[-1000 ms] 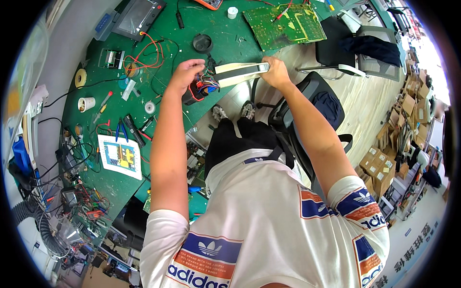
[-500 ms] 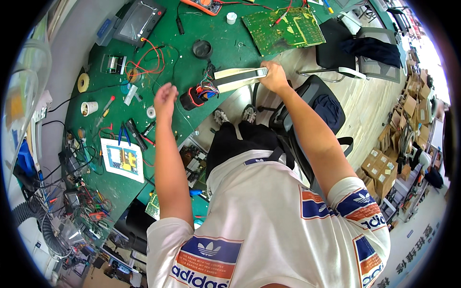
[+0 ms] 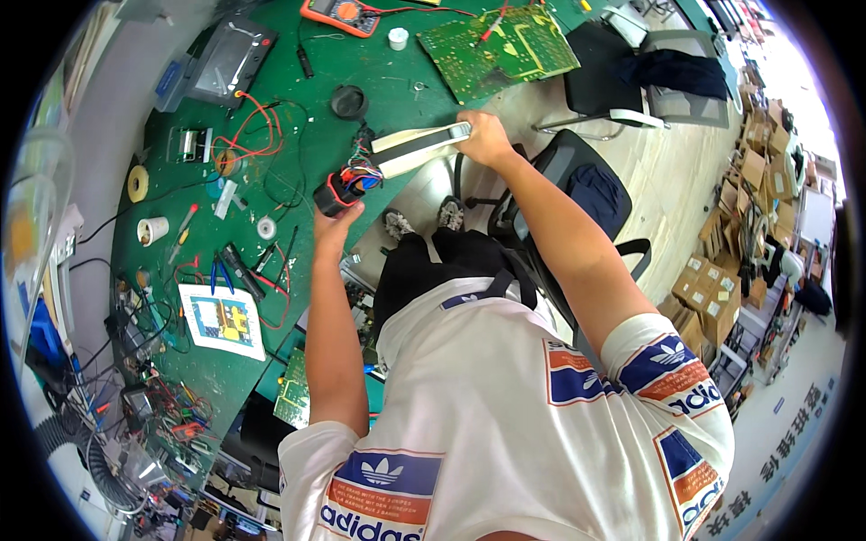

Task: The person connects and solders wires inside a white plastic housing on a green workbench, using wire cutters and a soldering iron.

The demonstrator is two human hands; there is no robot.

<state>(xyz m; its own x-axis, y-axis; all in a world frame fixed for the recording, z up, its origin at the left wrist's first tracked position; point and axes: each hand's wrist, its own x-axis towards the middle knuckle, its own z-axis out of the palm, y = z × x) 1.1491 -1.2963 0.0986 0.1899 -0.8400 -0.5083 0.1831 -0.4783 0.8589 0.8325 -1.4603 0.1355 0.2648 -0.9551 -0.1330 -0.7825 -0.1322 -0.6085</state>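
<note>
A long cream-and-dark device (image 3: pixel 419 151) is held over the front edge of the green workbench. Coloured wires (image 3: pixel 363 171) bulge out of its middle, and a black-and-red round end piece (image 3: pixel 336 195) sits at its left end. My right hand (image 3: pixel 485 140) is closed around the device's right end. At the other end, my left hand (image 3: pixel 334 227) grips the round end piece from below, its thumb against the side; its other fingers are partly hidden. A black round cap (image 3: pixel 349 103) lies on the bench just beyond the wires.
Farther back on the bench are a green circuit board (image 3: pixel 498 54) and an orange multimeter (image 3: pixel 341 14). To the left lie red test leads (image 3: pixel 262 133), a paper cup (image 3: pixel 152 231), blue-handled pliers (image 3: pixel 222 275) and a printed sheet (image 3: pixel 222 322). Office chairs (image 3: pixel 577 189) stand at right.
My left hand has moved from empty air beside the device onto its black-and-red end. The right hand keeps its hold. The whole view has shifted slightly.
</note>
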